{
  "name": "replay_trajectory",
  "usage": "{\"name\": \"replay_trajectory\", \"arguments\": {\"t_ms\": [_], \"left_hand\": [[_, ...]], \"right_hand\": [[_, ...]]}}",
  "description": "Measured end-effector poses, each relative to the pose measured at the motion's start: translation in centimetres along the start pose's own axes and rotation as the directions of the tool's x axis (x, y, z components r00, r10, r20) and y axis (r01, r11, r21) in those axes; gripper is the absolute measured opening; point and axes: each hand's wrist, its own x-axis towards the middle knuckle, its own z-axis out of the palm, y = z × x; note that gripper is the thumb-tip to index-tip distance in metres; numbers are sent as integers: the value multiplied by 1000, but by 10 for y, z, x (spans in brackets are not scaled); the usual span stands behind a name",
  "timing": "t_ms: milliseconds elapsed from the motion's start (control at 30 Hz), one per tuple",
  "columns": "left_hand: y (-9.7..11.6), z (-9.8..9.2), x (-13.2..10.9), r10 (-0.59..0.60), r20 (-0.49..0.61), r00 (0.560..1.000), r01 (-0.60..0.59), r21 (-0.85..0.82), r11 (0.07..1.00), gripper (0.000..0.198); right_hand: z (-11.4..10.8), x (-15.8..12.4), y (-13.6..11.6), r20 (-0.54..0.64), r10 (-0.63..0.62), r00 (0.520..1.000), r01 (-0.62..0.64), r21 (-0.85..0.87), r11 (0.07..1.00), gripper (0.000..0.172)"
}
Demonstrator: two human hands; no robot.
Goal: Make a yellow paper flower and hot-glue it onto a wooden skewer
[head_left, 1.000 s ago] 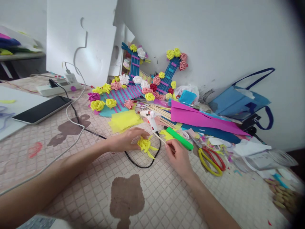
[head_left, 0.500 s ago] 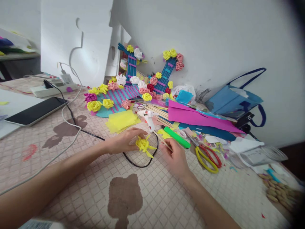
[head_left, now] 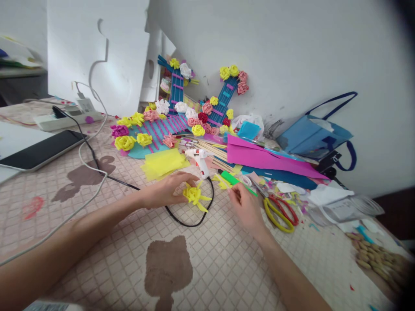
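A yellow paper flower (head_left: 193,195) with loose pointed strips is pinched in the fingertips of my left hand (head_left: 171,190), just above the table. To its right, my right hand (head_left: 244,205) is closed on a thin wooden stick (head_left: 224,179), whose free end points up and left. Beyond the flower lies a white glue gun (head_left: 201,164), its black cord (head_left: 191,225) looping under the flower. A bright green tube (head_left: 236,180) rests behind my right fingers, partly covered by them. Yellow crepe sheets (head_left: 165,163) are stacked beyond my left hand.
Scissors (head_left: 280,216) with red and yellow handles lie right of my right hand. Behind stand blue boards decorated with paper flowers (head_left: 158,131). Magenta sheet (head_left: 269,157), wooden sticks (head_left: 212,147) and a blue bag (head_left: 316,134) are at back right. A tablet-like device (head_left: 43,149) and white cable (head_left: 94,192) are left.
My right hand has moved slightly right and up with the stick, away from the flower, and now covers part of the green tube. My left hand still holds the flower. The view shifts slightly.
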Motion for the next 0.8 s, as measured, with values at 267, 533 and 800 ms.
{"name": "replay_trajectory", "arguments": {"t_ms": [267,533,800], "left_hand": [[3,0,0,-11,2,1000,11,11,1000,56],[8,-1,1,0,2,1000,0,-21,1000,56],[7,1,0,-4,-9,1000,4,-28,1000,58]], "right_hand": [[4,-1,4,16,6,1000,-6,-5,1000,16],[4,-2,-6,-45,-73,996,79,141,987,13],[5,-10,-23,0,-135,991,132,202,970,17]]}}
